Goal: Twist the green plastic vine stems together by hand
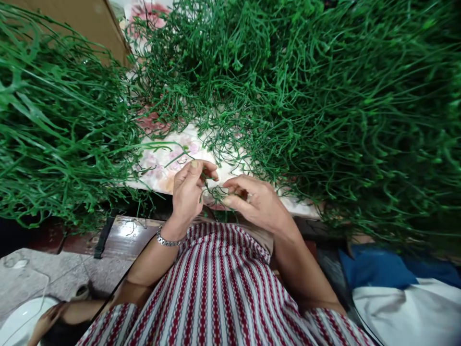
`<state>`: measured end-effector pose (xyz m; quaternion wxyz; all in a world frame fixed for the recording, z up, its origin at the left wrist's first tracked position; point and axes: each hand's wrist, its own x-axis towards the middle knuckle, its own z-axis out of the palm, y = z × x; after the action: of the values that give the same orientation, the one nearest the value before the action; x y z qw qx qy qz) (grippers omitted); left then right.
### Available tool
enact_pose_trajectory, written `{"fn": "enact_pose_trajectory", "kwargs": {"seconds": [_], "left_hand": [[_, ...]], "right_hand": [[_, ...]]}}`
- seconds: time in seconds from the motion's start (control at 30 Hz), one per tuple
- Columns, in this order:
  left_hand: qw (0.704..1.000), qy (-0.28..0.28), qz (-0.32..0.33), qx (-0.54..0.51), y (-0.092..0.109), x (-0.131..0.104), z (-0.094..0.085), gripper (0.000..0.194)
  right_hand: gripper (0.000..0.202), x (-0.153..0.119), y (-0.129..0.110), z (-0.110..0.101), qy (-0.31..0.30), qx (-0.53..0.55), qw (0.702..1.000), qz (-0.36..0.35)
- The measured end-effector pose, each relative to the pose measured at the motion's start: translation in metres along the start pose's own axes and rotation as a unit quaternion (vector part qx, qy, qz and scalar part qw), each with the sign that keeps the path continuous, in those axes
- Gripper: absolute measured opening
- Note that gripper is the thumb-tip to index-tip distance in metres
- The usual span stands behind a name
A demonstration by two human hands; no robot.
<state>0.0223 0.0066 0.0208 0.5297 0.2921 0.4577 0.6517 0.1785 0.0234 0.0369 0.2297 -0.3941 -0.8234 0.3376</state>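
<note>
My left hand, with a metal watch on the wrist, is pinched on thin green stems that point out to the left over the cloth. Close by on the right, my right hand has its thumb and fingers curled near a few fine green strands between the two hands. Whether its fingertips grip those strands is too small to tell. Both hands are over the front edge of a flowered cloth.
A large heap of green stems covers the back and right. Another heap lies at the left, beside a brown cardboard panel. Another person's hand shows at the lower left. Blue and white fabric is at the lower right.
</note>
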Motion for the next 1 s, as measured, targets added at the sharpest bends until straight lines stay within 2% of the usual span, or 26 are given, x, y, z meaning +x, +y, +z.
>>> {"fn": "enact_pose_trajectory", "kwargs": {"seconds": [0.13,0.33,0.43,0.53,0.67,0.77,0.87,1.0], "left_hand": [[0.999,-0.033,-0.003,-0.028,-0.002,-0.004,0.003,0.039],[0.99,-0.115,-0.049,-0.059,-0.004,-0.01,-0.01,0.052],[0.989,-0.117,-0.08,-0.043,-0.007,-0.013,-0.015,0.041],[0.988,-0.12,-0.097,-0.018,-0.011,-0.016,-0.012,0.025],[0.987,-0.11,-0.114,-0.005,-0.013,-0.018,-0.001,0.017],[0.983,-0.096,-0.153,-0.029,-0.013,-0.017,0.003,0.021],[0.98,-0.115,-0.155,-0.043,-0.012,-0.016,0.001,0.021],[0.979,-0.159,-0.125,-0.02,-0.014,-0.017,-0.004,0.019]], "right_hand": [[0.016,-0.007,-0.003,0.01,0.031,-0.05,0.998,-0.022],[0.014,-0.013,-0.006,0.007,0.115,0.045,0.992,-0.021],[0.012,-0.015,-0.009,0.003,0.13,0.088,0.988,0.004],[0.012,-0.016,-0.012,0.001,0.143,0.086,0.986,0.018],[0.013,-0.018,-0.012,0.0,0.139,0.061,0.988,0.024],[0.011,-0.021,-0.009,0.0,0.125,0.089,0.988,0.032],[0.01,-0.022,-0.004,0.0,0.113,0.135,0.984,0.016],[0.008,-0.023,0.0,-0.003,0.092,0.154,0.984,0.001]]}}
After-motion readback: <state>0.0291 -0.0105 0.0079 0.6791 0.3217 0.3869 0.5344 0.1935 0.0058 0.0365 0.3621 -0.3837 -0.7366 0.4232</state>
